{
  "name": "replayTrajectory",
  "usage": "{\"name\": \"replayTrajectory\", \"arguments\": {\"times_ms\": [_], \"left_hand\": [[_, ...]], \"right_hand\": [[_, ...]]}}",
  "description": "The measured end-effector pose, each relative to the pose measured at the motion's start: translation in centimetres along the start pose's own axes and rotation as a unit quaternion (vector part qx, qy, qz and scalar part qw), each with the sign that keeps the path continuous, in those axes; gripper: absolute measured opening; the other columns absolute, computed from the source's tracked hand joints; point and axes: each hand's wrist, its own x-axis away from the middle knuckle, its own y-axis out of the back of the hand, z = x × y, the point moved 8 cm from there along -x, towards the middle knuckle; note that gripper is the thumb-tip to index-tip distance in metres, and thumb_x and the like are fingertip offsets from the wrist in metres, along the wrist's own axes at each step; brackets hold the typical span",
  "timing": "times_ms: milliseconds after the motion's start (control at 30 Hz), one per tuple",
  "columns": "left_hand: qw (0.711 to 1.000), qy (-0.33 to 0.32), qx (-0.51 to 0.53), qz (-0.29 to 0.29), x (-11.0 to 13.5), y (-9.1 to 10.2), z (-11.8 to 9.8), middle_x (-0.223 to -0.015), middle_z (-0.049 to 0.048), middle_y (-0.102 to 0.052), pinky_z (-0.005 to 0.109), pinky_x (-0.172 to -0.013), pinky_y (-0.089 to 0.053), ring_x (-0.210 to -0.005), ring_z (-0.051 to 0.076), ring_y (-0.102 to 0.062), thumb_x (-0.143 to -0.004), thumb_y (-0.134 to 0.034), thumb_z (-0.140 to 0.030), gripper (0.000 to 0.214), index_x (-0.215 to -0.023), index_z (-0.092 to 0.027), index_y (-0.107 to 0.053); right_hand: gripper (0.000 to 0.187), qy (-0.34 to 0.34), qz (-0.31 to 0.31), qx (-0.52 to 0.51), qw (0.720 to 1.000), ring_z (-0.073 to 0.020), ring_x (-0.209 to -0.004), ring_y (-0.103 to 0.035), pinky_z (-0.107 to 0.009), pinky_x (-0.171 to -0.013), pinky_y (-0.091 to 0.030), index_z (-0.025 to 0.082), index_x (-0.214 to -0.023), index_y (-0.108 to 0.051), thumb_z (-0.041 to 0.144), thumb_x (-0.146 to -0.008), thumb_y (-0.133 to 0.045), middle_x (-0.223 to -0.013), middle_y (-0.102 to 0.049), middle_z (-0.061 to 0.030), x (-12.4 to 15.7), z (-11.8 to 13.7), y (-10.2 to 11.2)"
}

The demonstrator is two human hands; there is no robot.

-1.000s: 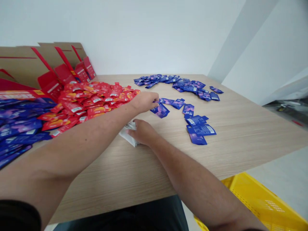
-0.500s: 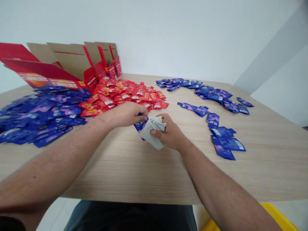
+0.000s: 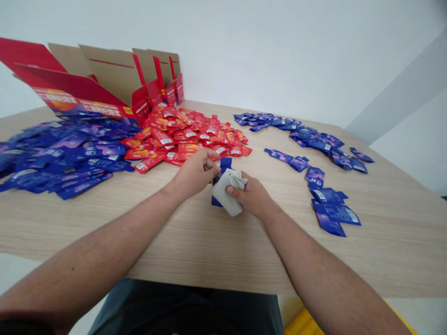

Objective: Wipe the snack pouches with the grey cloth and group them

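Note:
My right hand (image 3: 256,195) grips a folded pale grey cloth (image 3: 228,193), thumb on its front and fingers behind. Behind the cloth is a blue sachet (image 3: 226,163), held just above the table; its top tab and lower left corner show, while the cloth covers much of its front. At the sachet's left edge, the thumb and forefinger of my left hand (image 3: 198,173) are closed in a pinch. Whether my right fingers also touch the sachet is hidden.
A heap of blue sachets (image 3: 70,156) lies at left, beside a pile of red sachets (image 3: 188,135). Open red cartons (image 3: 104,88) stand behind them. More blue sachets (image 3: 310,137) curve along the right of the wooden table (image 3: 195,251). Something yellow (image 3: 305,323) shows below its front edge.
The sachet has turned from slanted to nearly upright, its top tab now showing. My left hand has shifted from its upper part to its left edge. The view has swung slightly left.

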Motion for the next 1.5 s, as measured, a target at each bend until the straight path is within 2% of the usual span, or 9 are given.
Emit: {"name": "replayTrajectory", "arguments": {"times_ms": [100, 267, 367, 533, 667, 833, 1100, 1300, 1500], "left_hand": [[0.993, 0.070, 0.093, 0.015, 0.9, -1.1, 1.8, -0.069, -0.0008, -0.061, 0.027, -0.058, -0.050, -0.061, 0.014, -0.059, -0.086, -0.060, -0.031, 0.013, -0.086, -0.018, -0.058], [0.998, 0.023, 0.062, -0.020, 1.2, -1.4, 1.7, -0.063, -0.0031, -0.054, 0.025, -0.055, -0.041, -0.058, 0.012, -0.050, -0.086, -0.057, -0.030, 0.016, -0.075, -0.019, -0.053], [1.000, -0.017, 0.002, -0.017, 1.3, -1.3, 1.3, -0.066, -0.0023, -0.053, 0.027, -0.058, -0.038, -0.063, 0.013, -0.048, -0.086, -0.055, -0.029, 0.017, -0.072, -0.019, -0.051], [0.996, -0.082, 0.000, 0.043, 1.8, -1.7, 0.2, -0.078, 0.0011, -0.061, 0.029, -0.068, -0.042, -0.073, 0.015, -0.053, -0.082, -0.052, -0.023, 0.009, -0.074, -0.019, -0.053], [0.989, -0.088, 0.085, 0.087, 2.1, -2.4, -0.3, -0.077, 0.0010, -0.060, 0.028, -0.066, -0.041, -0.072, 0.014, -0.052, -0.076, -0.054, -0.020, 0.015, -0.066, -0.020, -0.043], [0.987, -0.076, 0.085, 0.110, 2.4, -3.0, -0.3, -0.069, -0.0016, -0.053, 0.026, -0.058, -0.034, -0.063, 0.011, -0.043, -0.073, -0.055, -0.020, 0.019, -0.063, -0.020, -0.040], [0.989, -0.078, 0.056, 0.116, 2.6, -3.0, -0.6, -0.069, -0.0014, -0.054, 0.025, -0.059, -0.037, -0.063, 0.011, -0.047, -0.073, -0.055, -0.018, 0.017, -0.062, -0.019, -0.043], [0.978, 0.040, 0.182, 0.098, 2.7, -3.9, 0.9, -0.063, -0.0037, -0.052, 0.023, -0.052, -0.041, -0.056, 0.010, -0.049, -0.074, -0.062, -0.021, 0.013, -0.068, -0.018, -0.050], [0.932, 0.138, 0.334, 0.037, 2.4, -4.2, 2.9, -0.056, -0.0064, -0.048, 0.020, -0.044, -0.038, -0.047, 0.009, -0.046, -0.070, -0.063, -0.017, 0.017, -0.071, -0.020, -0.046]], "right_hand": [[0.053, -0.002, -0.026, -0.059, 0.998, -0.0226, -0.088, -0.068, -0.033, -0.073, -0.054, 0.020, -0.115, -0.062, 0.061, -0.082, -0.069, -0.099, -0.074, -0.0062, -0.2, -0.9, 0.2], [0.054, -0.004, -0.037, -0.072, 0.997, -0.0252, -0.086, -0.069, -0.037, -0.073, -0.055, 0.022, -0.113, -0.065, 0.065, -0.081, -0.069, -0.097, -0.074, -0.0069, -0.1, -1.4, 0.1], [0.049, 0.000, -0.037, -0.014, 0.999, -0.0253, -0.085, -0.068, -0.038, -0.073, -0.054, 0.022, -0.109, -0.064, 0.063, -0.081, -0.068, -0.094, -0.073, -0.0067, 0.1, -0.4, 0.2], [0.034, 0.062, -0.171, 0.158, 0.970, -0.0292, -0.094, -0.063, -0.042, -0.080, -0.050, 0.021, -0.091, -0.064, 0.053, -0.082, -0.065, -0.091, -0.068, -0.0090, 0.6, 2.4, 3.2], [0.034, 0.053, -0.089, 0.101, 0.989, -0.0232, -0.079, -0.064, -0.037, -0.072, -0.050, 0.021, -0.102, -0.065, 0.052, -0.087, -0.063, -0.087, -0.070, -0.0046, 0.3, 2.1, 2.5], [0.038, 0.069, -0.199, 0.104, 0.972, -0.0248, -0.087, -0.066, -0.040, -0.078, -0.051, 0.020, -0.108, -0.064, 0.051, -0.086, -0.065, -0.099, -0.073, -0.0074, 0.9, 2.4, 4.1], [0.040, 0.070, -0.174, 0.081, 0.979, -0.0234, -0.082, -0.065, -0.038, -0.073, -0.051, 0.021, -0.105, -0.064, 0.056, -0.085, -0.066, -0.095, -0.072, -0.0050, 0.6, 2.5, 3.8], [0.038, 0.068, -0.180, 0.108, 0.975, -0.0235, -0.082, -0.064, -0.038, -0.072, -0.049, 0.022, -0.106, -0.063, 0.055, -0.085, -0.065, -0.095, -0.072, -0.0050, 0.9, 2.7, 3.9], [0.034, 0.080, -0.067, 0.224, 0.969, -0.0210, -0.078, -0.057, -0.034, -0.069, -0.044, 0.022, -0.082, -0.055, 0.053, -0.080, -0.068, -0.084, -0.062, -0.0036, 0.7, 3.4, 1.3]]}}
